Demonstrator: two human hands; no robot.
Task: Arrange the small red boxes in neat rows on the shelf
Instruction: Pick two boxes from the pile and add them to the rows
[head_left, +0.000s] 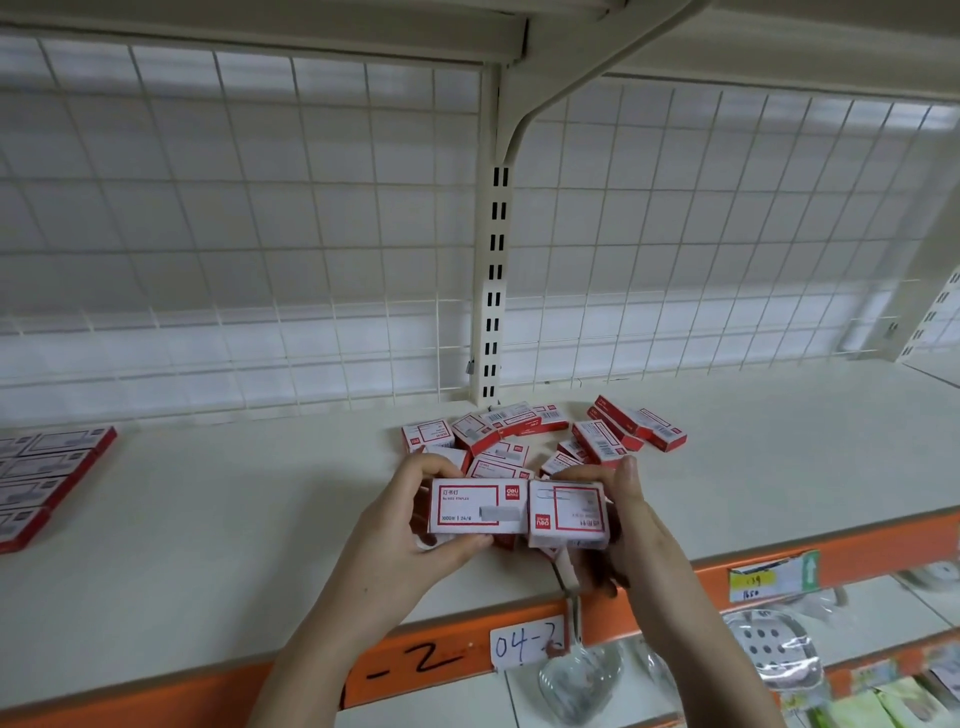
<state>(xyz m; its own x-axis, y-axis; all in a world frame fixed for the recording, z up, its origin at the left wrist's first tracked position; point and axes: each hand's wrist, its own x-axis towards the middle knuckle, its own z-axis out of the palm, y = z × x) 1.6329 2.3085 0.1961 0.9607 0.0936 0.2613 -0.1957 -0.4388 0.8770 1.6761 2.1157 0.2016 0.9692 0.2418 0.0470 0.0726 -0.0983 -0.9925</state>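
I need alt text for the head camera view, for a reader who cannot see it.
Two bare hands, left hand and right hand, hold two small red-and-white cardboard boxes side by side above a cream shelf. A loose pile of the same boxes lies behind; neat rows sit far left.

Two small red-and-white cardboard boxes (477, 506) held side by side touching above cream metal shelf (208, 519), loose jumbled pile of same boxes (540, 436) behind, neat flat rows (41, 473) at far left
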